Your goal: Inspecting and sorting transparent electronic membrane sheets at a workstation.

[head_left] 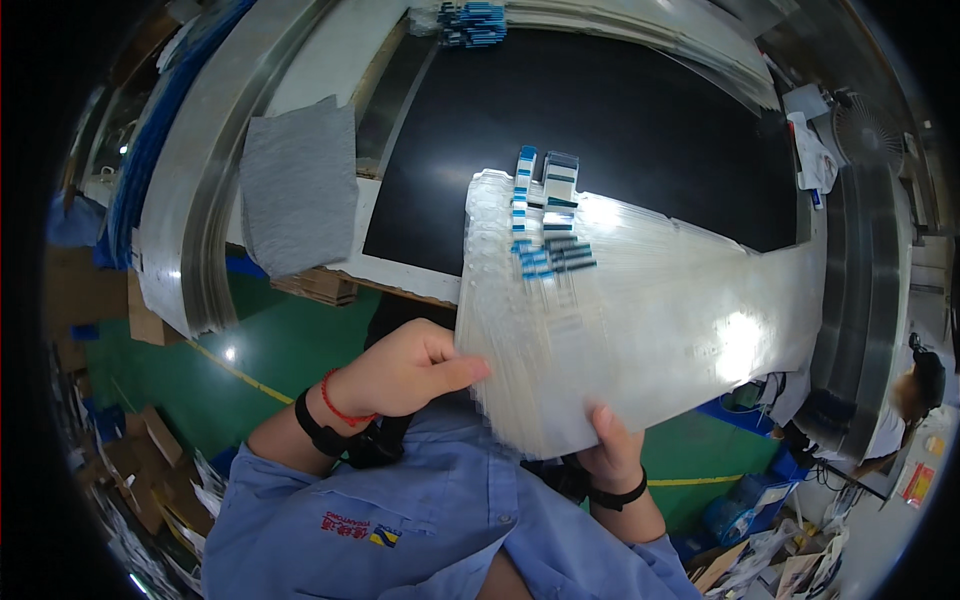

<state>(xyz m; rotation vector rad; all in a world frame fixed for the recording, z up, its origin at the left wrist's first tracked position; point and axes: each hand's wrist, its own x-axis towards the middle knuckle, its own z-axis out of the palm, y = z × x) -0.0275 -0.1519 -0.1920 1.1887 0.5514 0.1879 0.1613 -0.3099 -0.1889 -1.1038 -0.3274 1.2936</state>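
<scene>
A fanned stack of clear, milky plastic sheets [660, 330] slants across in front of me, resting partly on the table. Blue and dark printed strips [545, 215] show near its far left corner. My left hand [405, 370] is closed at the stack's near left edge, thumb on top and fingers curled beneath. The sheet edges there are smeared by motion. Lower down, my right hand [612, 447] grips the near edge, its thumb on the top sheet; the other fingers are hidden below.
A black mat [620, 110] covers the table beyond the stack. Left of it lies a grey cloth [300, 190] beside long stacked sheets [195, 200]. Another pile with blue ends [472, 25] lies at the back. A fan [868, 130] and more stacked sheets [868, 300] stand at right.
</scene>
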